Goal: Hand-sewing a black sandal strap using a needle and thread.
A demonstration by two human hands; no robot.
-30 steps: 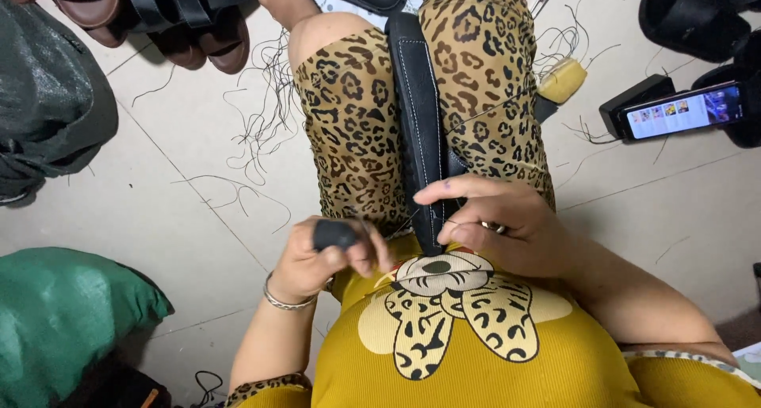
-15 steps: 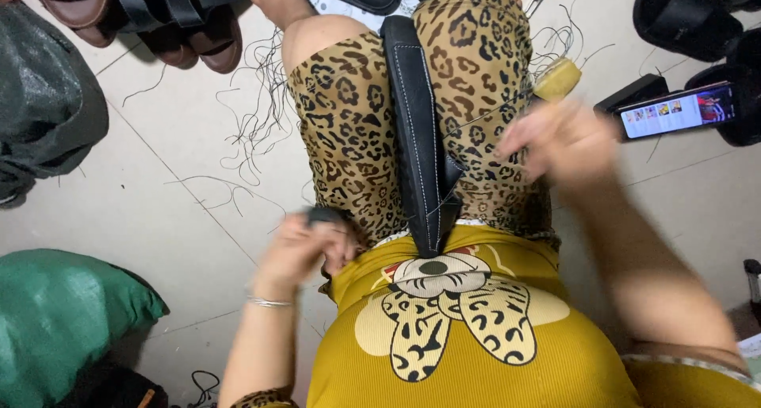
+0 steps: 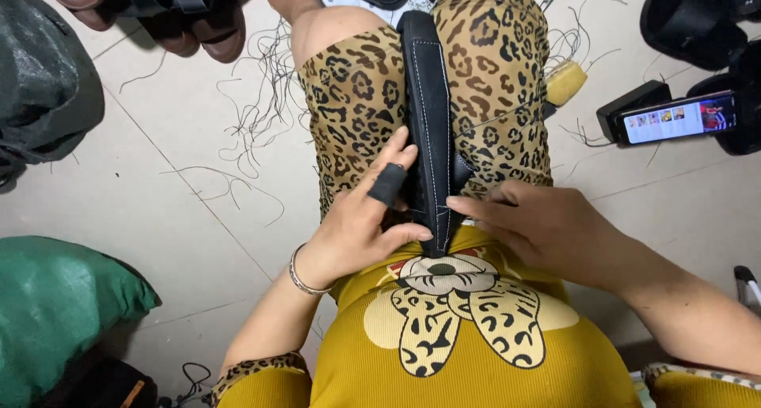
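A long black shoe piece [image 3: 428, 99] with white stitching stands clamped between my knees in leopard-print shorts. My left hand [image 3: 357, 222] presses against its left side, fingers spread and thumb hooked under its near end. One finger wears a black finger guard [image 3: 388, 184]. My right hand [image 3: 547, 226] comes in from the right, its fingertips drawn together on the stitched edge near the bottom of the piece. Whatever is between those fingertips is too small to make out.
Loose threads [image 3: 254, 99] litter the tiled floor. Brown and black sandals [image 3: 158, 12] lie top left, more black sandals [image 3: 690, 28] top right. A lit phone [image 3: 682, 116] and a yellow lump [image 3: 564, 81] sit to the right. A dark bag [image 3: 40, 83] and a green bag [image 3: 55, 313] are on the left.
My right hand swung out up and to the right, then came back to the seam. My left hand moved from my lap up onto the side of the shoe piece.
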